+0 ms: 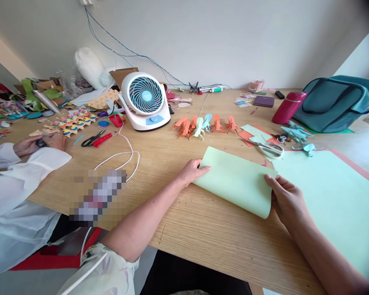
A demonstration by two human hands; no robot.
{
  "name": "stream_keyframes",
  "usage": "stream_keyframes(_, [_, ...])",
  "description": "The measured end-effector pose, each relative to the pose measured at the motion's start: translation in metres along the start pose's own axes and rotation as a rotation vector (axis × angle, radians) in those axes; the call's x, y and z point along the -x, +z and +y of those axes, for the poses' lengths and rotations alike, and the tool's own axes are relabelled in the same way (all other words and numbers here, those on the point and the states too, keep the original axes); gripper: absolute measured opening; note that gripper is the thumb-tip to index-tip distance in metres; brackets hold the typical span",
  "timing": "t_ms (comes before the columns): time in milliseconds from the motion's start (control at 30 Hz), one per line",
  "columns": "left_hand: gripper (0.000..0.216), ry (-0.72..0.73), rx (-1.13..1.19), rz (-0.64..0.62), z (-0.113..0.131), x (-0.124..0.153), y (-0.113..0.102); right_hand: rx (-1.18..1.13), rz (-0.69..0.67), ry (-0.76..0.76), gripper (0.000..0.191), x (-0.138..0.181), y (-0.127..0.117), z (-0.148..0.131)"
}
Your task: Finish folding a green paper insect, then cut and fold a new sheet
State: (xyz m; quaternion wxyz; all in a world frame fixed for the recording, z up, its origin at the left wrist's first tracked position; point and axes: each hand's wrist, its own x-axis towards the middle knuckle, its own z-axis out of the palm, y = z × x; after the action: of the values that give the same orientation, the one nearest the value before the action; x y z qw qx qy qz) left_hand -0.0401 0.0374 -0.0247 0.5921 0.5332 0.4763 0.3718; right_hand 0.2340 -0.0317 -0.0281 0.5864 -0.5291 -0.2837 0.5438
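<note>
Table [203, 235], wooden, supports the working area. Large green sheet [326, 196] lies flat at the right, beneath the right forearm in this view. Held paper [235, 178], pale green, is located in front of the person, between the two hands; its near side is curved over in a rounded bend. Long axis runs from one hand to the other, slanting nearer the person toward the right, roughly parallel with the table's near edge. Right hand [287, 198] grasps the right end, thumb on the upper face. Left hand [195, 172] pinches the left end, thumb likewise on top. Neither hand is nearer: both are in contact. Scissors [269, 150] rest beyond the right end, closer to the right hand. Folded paper figures [199, 128] stand beyond the left half.
</note>
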Motion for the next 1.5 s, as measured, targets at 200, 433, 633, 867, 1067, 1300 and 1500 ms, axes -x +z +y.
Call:
stream_keyframes(200, [0.034, 0.006, 0.008, -0.002, 0.003, 0.001, 0.001, 0.041, -0.004, -0.015, 0.029, -0.003, -0.003, 0.003])
stream_keyframes(433, [0.038, 0.006, 0.017, -0.021, 0.004, 0.002, 0.000, 0.142, -0.041, -0.064, 0.028, -0.006, -0.008, 0.004])
stream_keyframes(633, [0.039, -0.022, 0.007, -0.070, 0.006, 0.003, -0.006, 0.192, -0.110, -0.054, 0.032, -0.009, -0.015, -0.006])
stream_keyframes(867, [0.044, -0.052, -0.068, -0.181, 0.009, 0.004, -0.013, 0.418, -0.315, 0.048, 0.040, -0.013, -0.025, -0.018])
stream_keyframes(1067, [0.041, -0.076, -0.129, -0.202, 0.011, 0.007, -0.010, 0.603, -0.400, 0.054, 0.044, -0.018, -0.017, -0.022])
stream_keyframes(1300, [0.034, -0.061, -0.150, -0.297, 0.012, 0.011, -0.004, 0.789, -0.555, -0.001, 0.038, -0.030, 0.025, -0.038])
stream_keyframes(1500, [0.035, -0.099, -0.163, -0.339, 0.012, 0.011, -0.003, 0.797, -0.643, 0.029, 0.051, -0.037, 0.041, -0.022])
